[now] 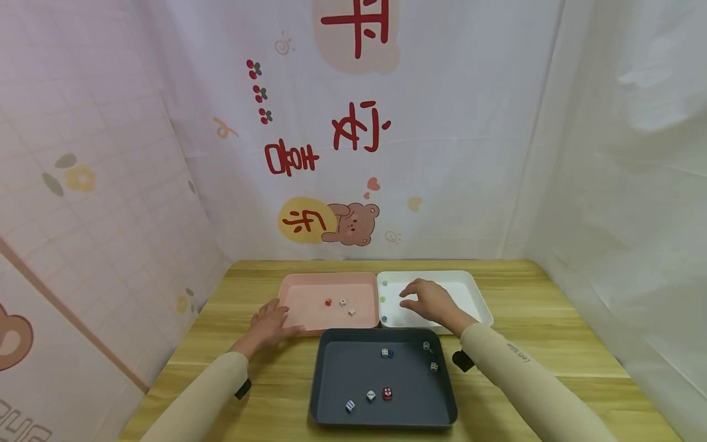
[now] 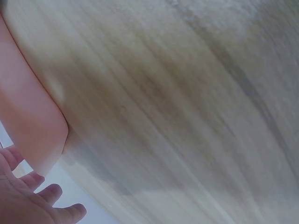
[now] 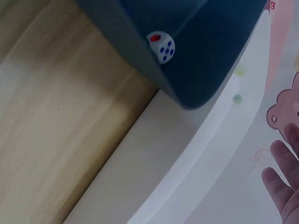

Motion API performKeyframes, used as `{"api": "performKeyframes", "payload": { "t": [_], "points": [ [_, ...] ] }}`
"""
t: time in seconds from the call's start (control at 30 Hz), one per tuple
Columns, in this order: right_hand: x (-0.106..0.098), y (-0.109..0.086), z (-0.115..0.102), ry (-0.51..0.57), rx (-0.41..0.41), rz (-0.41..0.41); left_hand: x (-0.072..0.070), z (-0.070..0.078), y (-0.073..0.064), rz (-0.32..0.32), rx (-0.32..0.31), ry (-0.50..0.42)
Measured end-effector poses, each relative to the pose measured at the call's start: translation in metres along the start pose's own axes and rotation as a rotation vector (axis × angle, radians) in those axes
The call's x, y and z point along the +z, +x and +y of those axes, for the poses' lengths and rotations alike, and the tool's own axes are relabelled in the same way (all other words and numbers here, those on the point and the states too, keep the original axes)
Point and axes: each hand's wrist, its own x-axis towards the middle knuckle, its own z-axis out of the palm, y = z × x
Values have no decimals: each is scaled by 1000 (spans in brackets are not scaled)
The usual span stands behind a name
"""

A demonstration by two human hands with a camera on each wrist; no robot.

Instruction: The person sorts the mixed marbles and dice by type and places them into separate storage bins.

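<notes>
- Nearest, a dark tray (image 1: pixel 386 426) lies on the bench (image 1: pixel 276 399), its back edge right up by the front edges of two further trays.
- Toward that tray's front edge, a white die (image 1: pixel 350 406) sits left of centre; a second white die (image 1: pixel 370 395) and a red die (image 1: pixel 387 393) stand close together, nearer the middle.
- Along its right edge are two more white dice (image 1: pixel 434 366), one of them near the back right corner; the right wrist view shows red and blue pips on a die by the wall.
- Near the middle of its back edge, another white die (image 1: pixel 385 353) sits just beside a blue ball (image 1: pixel 390 353).
- The left hand (image 1: pixel 267 326) is at the front left corner of the pink tray (image 1: pixel 293 280), grip released, fingers spread; I cannot tell whether they press the wall.
- The right hand (image 1: pixel 433 302) is above the white tray (image 1: pixel 472 283), grip released, thumb and forefinger apart.
- Inside the pink tray, right of centre, lie a small red die (image 1: pixel 328 302) and two small white dice (image 1: pixel 351 312).
- Along the white tray's left edge, front to back, sit a small blue ball (image 1: pixel 384 318), a yellow-green ball (image 1: pixel 383 299) and a pale green ball (image 1: pixel 385 283).
- Beyond the bench's back edge hangs a white cloth (image 1: pixel 469 153) printed with red characters and a bear (image 1: pixel 356 224).
</notes>
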Motion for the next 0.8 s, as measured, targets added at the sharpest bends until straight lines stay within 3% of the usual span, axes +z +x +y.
{"api": "performKeyframes", "payload": {
  "t": [0.23, 0.7, 0.8],
  "points": [
    [4, -6, -12, 25, -38, -6, 1, -1, 2, -1, 2, -6],
    [12, -30, -44, 5, -305, -95, 0, -1, -1, 14, 20, -13],
    [16, -35, -53, 10, -324, -126, -1, -1, -3, 16, 16, -28]
  ]
}}
